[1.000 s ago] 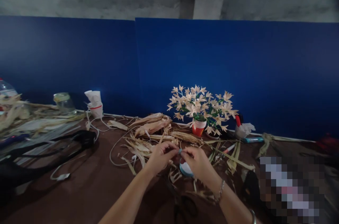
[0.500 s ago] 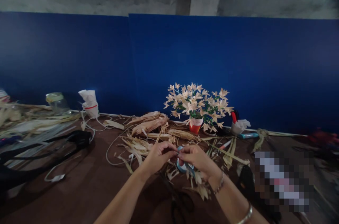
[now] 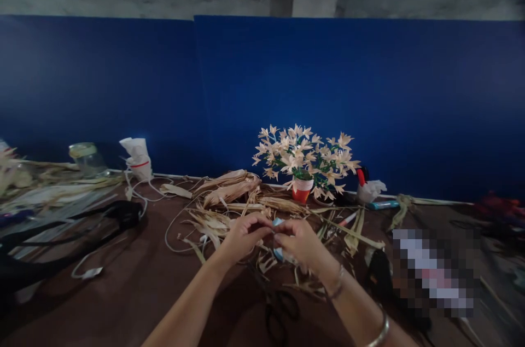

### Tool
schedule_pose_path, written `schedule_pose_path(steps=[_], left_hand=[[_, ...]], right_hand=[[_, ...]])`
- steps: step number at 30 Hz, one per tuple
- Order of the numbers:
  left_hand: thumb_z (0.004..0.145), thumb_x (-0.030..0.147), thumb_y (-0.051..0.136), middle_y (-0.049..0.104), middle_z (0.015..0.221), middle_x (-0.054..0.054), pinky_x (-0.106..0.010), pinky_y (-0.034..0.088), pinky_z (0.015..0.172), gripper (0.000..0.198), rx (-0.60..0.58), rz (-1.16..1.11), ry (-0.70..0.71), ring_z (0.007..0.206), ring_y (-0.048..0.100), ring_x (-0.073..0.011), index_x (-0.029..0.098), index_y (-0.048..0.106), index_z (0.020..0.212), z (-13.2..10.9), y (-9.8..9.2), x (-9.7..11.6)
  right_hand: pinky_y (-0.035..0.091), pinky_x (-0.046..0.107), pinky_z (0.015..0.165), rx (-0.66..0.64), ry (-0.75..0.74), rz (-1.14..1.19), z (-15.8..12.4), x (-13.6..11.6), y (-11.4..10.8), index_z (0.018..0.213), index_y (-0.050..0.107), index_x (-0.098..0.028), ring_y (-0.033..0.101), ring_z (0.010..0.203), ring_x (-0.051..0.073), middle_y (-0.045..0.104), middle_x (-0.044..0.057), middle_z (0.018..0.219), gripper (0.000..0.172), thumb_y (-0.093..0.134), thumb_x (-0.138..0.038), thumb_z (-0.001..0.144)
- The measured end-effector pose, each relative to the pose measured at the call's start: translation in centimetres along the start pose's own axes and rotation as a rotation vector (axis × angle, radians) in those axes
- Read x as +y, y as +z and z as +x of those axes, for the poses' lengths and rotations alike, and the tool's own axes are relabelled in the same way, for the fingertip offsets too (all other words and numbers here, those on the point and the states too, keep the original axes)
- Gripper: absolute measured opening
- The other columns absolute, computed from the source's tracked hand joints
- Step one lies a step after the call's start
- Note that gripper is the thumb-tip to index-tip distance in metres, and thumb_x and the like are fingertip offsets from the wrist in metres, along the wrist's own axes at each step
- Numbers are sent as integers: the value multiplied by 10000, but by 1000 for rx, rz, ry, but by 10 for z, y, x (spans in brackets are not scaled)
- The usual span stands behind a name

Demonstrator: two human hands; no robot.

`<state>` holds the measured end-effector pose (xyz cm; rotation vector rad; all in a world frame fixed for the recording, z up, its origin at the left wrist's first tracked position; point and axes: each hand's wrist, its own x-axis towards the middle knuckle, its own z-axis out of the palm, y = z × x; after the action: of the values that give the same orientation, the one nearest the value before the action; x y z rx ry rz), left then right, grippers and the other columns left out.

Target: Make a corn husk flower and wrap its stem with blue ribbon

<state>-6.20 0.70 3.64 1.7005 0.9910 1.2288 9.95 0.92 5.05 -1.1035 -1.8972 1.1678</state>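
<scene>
My left hand [image 3: 246,235] and my right hand [image 3: 302,243] meet above the table, thumbs and fingertips pinched closely together. A light-blue roll that looks like tape [image 3: 278,254] shows between and behind the fingers, mostly covered by my right hand. What lies exactly in the left fingertips is too small to make out. Below the hands, black-handled scissors [image 3: 275,317] rest on the brown tabletop. Scraps of dried husk [image 3: 268,265] are scattered around them. Straight ahead stands a red and white paper cup [image 3: 302,191] holding pale husk flowers [image 3: 301,155] on green stems.
Dried corn husks [image 3: 232,191] are heaped behind my left hand. A white cable [image 3: 166,235] loops beside them. At left are a black strap-like object [image 3: 123,214], a glass jar [image 3: 88,161] and a tissue-filled cup [image 3: 140,163]. A blue partition [image 3: 262,79] closes the back.
The pinched hands stay together, and the right hand has turned so it covers more of the light-blue roll. The strip hanging beneath it no longer shows. The view has shifted slightly.
</scene>
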Motion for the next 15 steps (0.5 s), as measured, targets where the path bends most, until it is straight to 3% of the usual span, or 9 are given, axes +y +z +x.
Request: schedule_pose_path(steps=[3,5,7,9,11,13,15], left_hand=[[707,257,575,584,712,-38,-241,408,651,128,-42,-1,44,680,536,-138,136,612,724,-4,-4,10],[713,259,567,580,709,-34,-236,407,647,129,-28,-1,36,671,534,-135,136,606,726,-5,-5,11],[713,258,563,584,697,-30,-233,406,639,128,3,25,17,665,533,-136,138,605,730,-4,-5,8],[710,253,559,588,678,-25,-230,408,615,126,20,57,-12,646,532,-136,140,608,736,-2,-4,4],[709,251,556,589,662,-23,-229,410,595,127,22,70,-24,625,530,-135,142,613,738,0,-3,0],[705,250,559,594,669,-27,-232,416,601,125,24,76,-6,633,534,-138,145,619,736,1,-3,-2],[706,251,559,600,685,-32,-236,420,616,127,12,86,27,650,538,-142,150,626,742,1,-4,-1]], right_hand=[[389,231,506,-294,161,407,5,4,-7,605,547,-132,503,491,107,529,-4,526,206,542,-333,654],[371,214,475,-326,190,530,5,5,-6,654,548,-131,474,453,85,535,-9,538,216,559,-347,647],[377,221,505,-172,111,392,3,2,-1,705,561,-138,481,486,91,576,7,590,191,574,-321,654],[394,265,644,82,-70,24,-1,-2,5,716,579,-154,517,596,120,608,24,657,111,570,-256,672],[328,326,815,275,-251,-356,-6,-7,9,692,592,-169,528,704,143,616,30,687,64,533,-186,706],[269,349,869,338,-333,-573,-9,-9,11,675,600,-172,528,731,149,616,34,677,131,487,-152,739],[315,313,805,293,-299,-554,-9,-10,9,669,609,-171,532,691,144,619,32,658,162,471,-165,753]])
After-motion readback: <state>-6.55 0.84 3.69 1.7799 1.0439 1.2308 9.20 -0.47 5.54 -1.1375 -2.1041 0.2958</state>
